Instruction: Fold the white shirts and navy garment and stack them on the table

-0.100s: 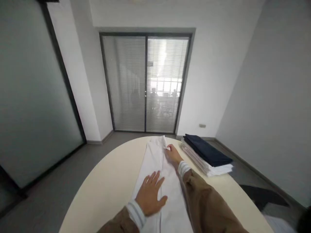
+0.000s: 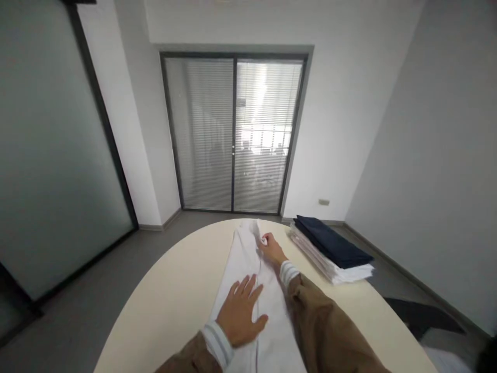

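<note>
My right grip [image 2: 271,247] pinches the white garment [image 2: 248,269] at its far edge; my left grip [image 2: 240,311] lies open and flat on it, bare desk [image 2: 182,290] leftward.

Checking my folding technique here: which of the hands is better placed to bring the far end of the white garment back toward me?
Probably the right hand: it pinches the white garment at its far end, while the left hand lies flat mid-cloth.

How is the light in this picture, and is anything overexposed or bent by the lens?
Head view: daylight through the blinds blows out to white; walls and door frame lean from wide-angle distortion; the left hand and right hand on the white cloth look soft, casting faint shadows.
</note>
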`<state>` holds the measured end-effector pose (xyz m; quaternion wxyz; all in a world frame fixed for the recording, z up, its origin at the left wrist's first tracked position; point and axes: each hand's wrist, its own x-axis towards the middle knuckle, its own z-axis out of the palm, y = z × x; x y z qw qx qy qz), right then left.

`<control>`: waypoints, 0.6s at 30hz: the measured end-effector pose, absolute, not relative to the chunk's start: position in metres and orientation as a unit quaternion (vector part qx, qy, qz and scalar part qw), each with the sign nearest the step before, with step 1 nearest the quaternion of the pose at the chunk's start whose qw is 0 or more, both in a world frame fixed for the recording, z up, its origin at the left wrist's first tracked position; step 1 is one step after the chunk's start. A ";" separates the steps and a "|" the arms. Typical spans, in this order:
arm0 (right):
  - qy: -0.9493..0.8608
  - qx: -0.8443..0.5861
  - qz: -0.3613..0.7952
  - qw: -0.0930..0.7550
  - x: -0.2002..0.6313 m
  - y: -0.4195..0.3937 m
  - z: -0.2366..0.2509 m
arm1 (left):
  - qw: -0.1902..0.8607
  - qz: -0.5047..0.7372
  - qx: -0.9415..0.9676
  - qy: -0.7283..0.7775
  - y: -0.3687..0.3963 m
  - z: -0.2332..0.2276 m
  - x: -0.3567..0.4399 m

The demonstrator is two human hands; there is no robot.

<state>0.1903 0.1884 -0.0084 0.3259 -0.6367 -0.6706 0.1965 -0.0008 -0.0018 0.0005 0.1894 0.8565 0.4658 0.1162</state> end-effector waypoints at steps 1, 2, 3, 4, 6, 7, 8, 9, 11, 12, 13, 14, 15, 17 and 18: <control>-0.672 -0.641 0.187 0.321 0.185 0.187 -0.011 | 0.190 0.118 0.857 0.464 -0.002 0.001 -0.001; -0.675 -0.646 0.171 0.313 0.181 0.187 -0.014 | 0.191 0.121 0.859 0.460 -0.002 0.002 -0.001; -0.680 -0.651 0.150 0.303 0.177 0.187 -0.017 | 0.193 0.123 0.859 0.458 -0.001 0.003 -0.002; -0.683 -0.657 0.127 0.291 0.174 0.187 -0.019 | 0.193 0.124 0.859 0.457 -0.001 0.005 -0.003; -0.684 -0.671 0.089 0.271 0.169 0.188 -0.023 | 0.194 0.123 0.857 0.462 0.001 0.010 -0.004; -0.682 -0.676 0.081 0.265 0.168 0.189 -0.024 | 0.194 0.122 0.854 0.467 0.002 0.013 -0.006; -0.681 -0.679 0.076 0.263 0.168 0.190 -0.025 | 0.192 0.123 0.851 0.474 0.002 0.016 -0.008; -0.681 -0.680 0.073 0.263 0.168 0.191 -0.026 | 0.189 0.123 0.849 0.477 0.002 0.019 -0.010; -0.684 -0.674 0.075 0.269 0.169 0.192 -0.027 | 0.188 0.116 0.854 0.471 0.001 0.022 -0.014; -0.684 -0.670 0.079 0.277 0.169 0.193 -0.027 | 0.188 0.108 0.861 0.461 0.000 0.023 -0.017; -0.682 -0.665 0.089 0.291 0.170 0.193 -0.027 | 0.187 0.098 0.868 0.450 -0.001 0.022 -0.019; -0.680 -0.658 0.104 0.307 0.172 0.194 -0.027 | 0.185 0.089 0.873 0.442 -0.002 0.020 -0.020; -0.678 -0.648 0.119 0.325 0.173 0.195 -0.027 | 0.182 0.085 0.877 0.436 -0.002 0.017 -0.021; -0.677 -0.626 0.145 0.359 0.175 0.196 -0.025 | 0.176 0.093 0.880 0.432 -0.001 0.009 -0.021; -0.677 -0.616 0.153 0.373 0.176 0.196 -0.023 | 0.173 0.101 0.880 0.430 0.001 0.005 -0.021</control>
